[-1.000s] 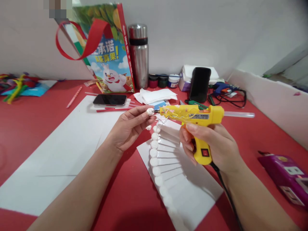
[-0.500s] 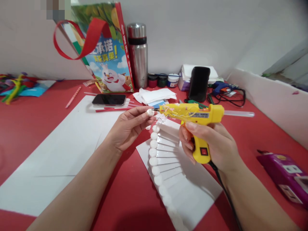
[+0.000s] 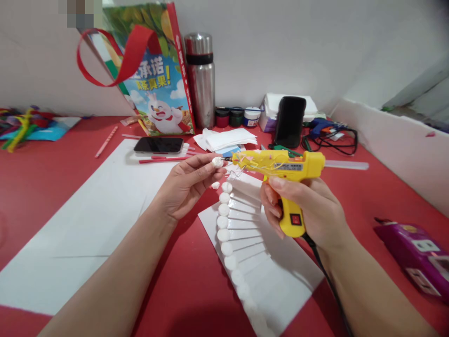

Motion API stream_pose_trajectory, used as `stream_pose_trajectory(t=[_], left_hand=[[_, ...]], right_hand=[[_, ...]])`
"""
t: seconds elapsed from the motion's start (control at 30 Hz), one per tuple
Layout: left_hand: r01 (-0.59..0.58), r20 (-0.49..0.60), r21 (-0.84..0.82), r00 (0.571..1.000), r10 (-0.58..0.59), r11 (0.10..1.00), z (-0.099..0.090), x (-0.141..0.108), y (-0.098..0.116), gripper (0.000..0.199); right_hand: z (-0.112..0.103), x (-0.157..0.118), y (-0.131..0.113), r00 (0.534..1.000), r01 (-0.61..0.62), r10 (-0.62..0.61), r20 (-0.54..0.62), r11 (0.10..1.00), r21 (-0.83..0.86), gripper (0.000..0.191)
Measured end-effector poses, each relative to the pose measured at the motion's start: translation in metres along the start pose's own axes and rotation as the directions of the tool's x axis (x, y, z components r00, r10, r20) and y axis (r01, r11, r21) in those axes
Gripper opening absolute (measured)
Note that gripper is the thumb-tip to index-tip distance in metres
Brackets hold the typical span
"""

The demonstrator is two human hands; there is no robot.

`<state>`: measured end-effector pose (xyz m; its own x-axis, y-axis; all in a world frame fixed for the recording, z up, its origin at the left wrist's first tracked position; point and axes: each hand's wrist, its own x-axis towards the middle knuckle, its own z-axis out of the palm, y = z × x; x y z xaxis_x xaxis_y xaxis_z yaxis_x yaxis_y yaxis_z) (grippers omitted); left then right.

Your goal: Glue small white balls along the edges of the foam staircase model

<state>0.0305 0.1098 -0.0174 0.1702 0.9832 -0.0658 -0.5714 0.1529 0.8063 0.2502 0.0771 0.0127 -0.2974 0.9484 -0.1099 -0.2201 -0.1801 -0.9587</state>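
Note:
My left hand pinches a small round white piece, its material not clear to me. Wrapped round the handle of a yellow hot glue gun is my right hand. The gun's nozzle points left and meets the white piece, or nearly so; dried glue strands cling to its front. A clear glue stick juts from its back. Below my hands, a curved row of similar white discs edges a fan of white strips on white paper. One small white scrap lies near the row's top.
A large white sheet covers the left, with a phone on it. Behind stand a gift bag, a steel flask, paint jars and an upright phone. A purple power strip lies right.
The glue gun and the white piece have shifted very slightly left. Both hands keep the same hold.

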Motion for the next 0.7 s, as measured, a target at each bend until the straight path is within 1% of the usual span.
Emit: stream_pose_trajectory(t=[0.27, 0.43, 0.53, 0.6, 0.63, 0.7], left_hand=[[-0.024, -0.016, -0.014, 1.0, 0.023, 1.0, 0.0014, 0.0001, 0.0009, 0.015], [-0.047, -0.041, 0.008, 0.998, 0.047, 0.999, 0.003, 0.0005, 0.0009, 0.016], [-0.075, -0.057, 0.057, 0.995, 0.078, 0.996, 0.0041, 0.0005, 0.0014, 0.017], [-0.119, -0.063, 0.109, 0.99, 0.126, 0.987, 0.0036, 0.0002, 0.0021, 0.017], [-0.142, -0.062, 0.147, 0.986, 0.153, 0.979, 0.003, -0.0001, 0.0024, 0.017], [-0.176, -0.056, 0.25, 0.979, 0.196, 0.952, 0.0013, -0.0011, 0.0028, 0.018]], right_hand=[[0.0012, 0.0003, 0.0, 1.0, -0.005, 0.005, -0.01, 1.0, 0.0, 0.032], [0.0013, 0.0002, 0.0003, 1.0, -0.02, 0.02, 0.012, 1.0, 0.002, 0.033], [-0.0002, -0.0012, -0.0017, 0.999, -0.022, 0.021, 0.043, 0.999, 0.039, 0.032], [-0.0019, -0.0019, -0.0044, 0.998, -0.01, 0.005, 0.06, 0.996, 0.083, 0.03], [-0.0027, -0.0016, -0.0057, 0.999, 0.011, -0.017, 0.051, 0.994, 0.106, 0.029], [-0.0042, 0.0006, -0.0073, 0.996, 0.085, -0.084, -0.013, 0.987, 0.137, 0.027]])
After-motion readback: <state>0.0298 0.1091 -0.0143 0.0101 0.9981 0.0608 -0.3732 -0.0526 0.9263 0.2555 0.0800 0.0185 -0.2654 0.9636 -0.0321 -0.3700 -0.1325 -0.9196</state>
